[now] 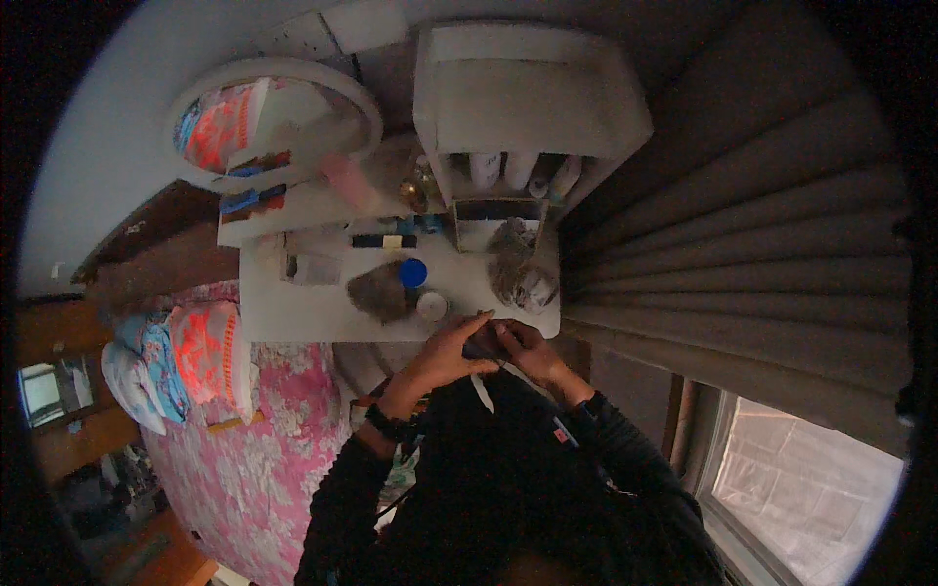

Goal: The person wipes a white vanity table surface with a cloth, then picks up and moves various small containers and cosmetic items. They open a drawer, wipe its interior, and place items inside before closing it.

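Close to my body, at the front edge of a white table, both hands meet around a small dark object, too dim to name. My left hand has its thumb and fingers spread around the object's left side. With bent fingers, my right hand pinches at its right side. Just beyond my left hand lie a round white lid or jar, a round blue lid and a dark brown bundle. Past my right hand are clear, crinkled plastic wrappings.
A white shelf unit with bottles stands at the back, beside an oval mirror. An open box lies at the table's left. A bed with a pink patterned cover is on the left, a curtain on the right.
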The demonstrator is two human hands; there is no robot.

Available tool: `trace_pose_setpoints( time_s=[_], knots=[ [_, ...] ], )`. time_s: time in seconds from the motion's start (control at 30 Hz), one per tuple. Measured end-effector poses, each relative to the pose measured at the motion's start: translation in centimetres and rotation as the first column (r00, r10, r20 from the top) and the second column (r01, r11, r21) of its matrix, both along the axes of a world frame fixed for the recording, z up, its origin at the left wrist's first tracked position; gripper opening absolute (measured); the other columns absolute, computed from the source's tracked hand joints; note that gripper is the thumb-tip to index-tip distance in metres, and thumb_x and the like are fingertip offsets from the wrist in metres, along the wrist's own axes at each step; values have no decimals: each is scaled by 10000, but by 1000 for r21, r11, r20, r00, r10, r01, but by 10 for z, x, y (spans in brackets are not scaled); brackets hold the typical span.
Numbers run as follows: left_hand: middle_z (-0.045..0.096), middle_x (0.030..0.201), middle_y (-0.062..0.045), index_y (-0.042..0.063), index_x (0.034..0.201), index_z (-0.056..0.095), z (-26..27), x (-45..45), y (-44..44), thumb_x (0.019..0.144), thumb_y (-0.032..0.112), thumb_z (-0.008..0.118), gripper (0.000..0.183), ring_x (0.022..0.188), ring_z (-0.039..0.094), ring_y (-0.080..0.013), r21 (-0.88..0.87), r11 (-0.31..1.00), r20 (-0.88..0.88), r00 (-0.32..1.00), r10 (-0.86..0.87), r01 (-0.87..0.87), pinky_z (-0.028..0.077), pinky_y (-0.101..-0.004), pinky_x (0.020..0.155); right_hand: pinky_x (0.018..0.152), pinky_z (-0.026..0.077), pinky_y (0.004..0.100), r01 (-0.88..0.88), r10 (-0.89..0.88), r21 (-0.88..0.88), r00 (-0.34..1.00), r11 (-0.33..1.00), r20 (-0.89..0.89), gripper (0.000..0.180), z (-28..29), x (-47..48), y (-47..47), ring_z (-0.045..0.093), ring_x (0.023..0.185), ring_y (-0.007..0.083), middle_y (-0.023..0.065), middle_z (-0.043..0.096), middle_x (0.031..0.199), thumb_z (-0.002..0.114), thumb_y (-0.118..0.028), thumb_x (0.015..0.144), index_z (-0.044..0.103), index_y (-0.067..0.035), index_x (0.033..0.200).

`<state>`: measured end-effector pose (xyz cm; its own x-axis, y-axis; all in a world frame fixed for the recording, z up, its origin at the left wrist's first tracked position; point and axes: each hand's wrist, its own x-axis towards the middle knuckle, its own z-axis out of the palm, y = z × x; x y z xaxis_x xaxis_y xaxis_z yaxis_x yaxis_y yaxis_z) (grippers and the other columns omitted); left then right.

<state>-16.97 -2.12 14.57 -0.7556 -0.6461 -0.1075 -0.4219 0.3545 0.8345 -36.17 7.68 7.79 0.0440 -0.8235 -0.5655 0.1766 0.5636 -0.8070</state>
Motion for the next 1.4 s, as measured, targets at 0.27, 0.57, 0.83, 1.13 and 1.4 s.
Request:
trace_pose_setpoints(
  time_s=[0.27,0.57,0.83,1.13,1.4],
  knots=[
    [683,1232,-130,104,1346,591,-59,28,27,787,-1,728,585,1108,670,-248,323,927,135,979,154,-190,525,-392,968,974,495,443,-289,-251,-359,348,888,-903,504,-22,-32,-39,525,1247,416,214,513,1390,666,-101,877,536,-34,1359],
    [726,1085,-139,129,1311,616,-55,21,36,795,53,710,530,1001,700,-303,239,935,67,965,253,-262,542,-384,889,964,500,465,-439,-15,-258,485,861,-875,495,-42,-10,-16,544,1199,430,218,518,1370,688,-113,846,580,-99,1330],
    [696,1145,-147,104,1420,523,-59,-3,20,826,9,684,623,1065,672,-270,118,957,64,963,260,-266,541,-371,903,759,538,460,-101,-244,-306,394,947,-886,444,-42,-66,-66,670,874,341,208,639,1132,696,-193,909,586,-78,1324],
    [664,1168,-173,156,1488,466,-87,-41,-3,784,-48,689,767,1021,663,-355,-89,989,123,984,132,-122,550,-449,861,740,536,423,-184,-152,-311,583,932,-798,397,-97,-115,-140,687,853,266,182,690,1045,699,-274,932,625,-17,1226],
    [664,1112,-153,191,1414,531,-84,-47,-8,804,17,686,652,1014,622,-382,-170,971,96,977,189,-170,517,-495,849,684,532,345,110,-317,-481,872,870,-373,258,-132,-122,-132,667,756,171,81,673,824,650,-262,981,684,-17,1053]
  ],
)
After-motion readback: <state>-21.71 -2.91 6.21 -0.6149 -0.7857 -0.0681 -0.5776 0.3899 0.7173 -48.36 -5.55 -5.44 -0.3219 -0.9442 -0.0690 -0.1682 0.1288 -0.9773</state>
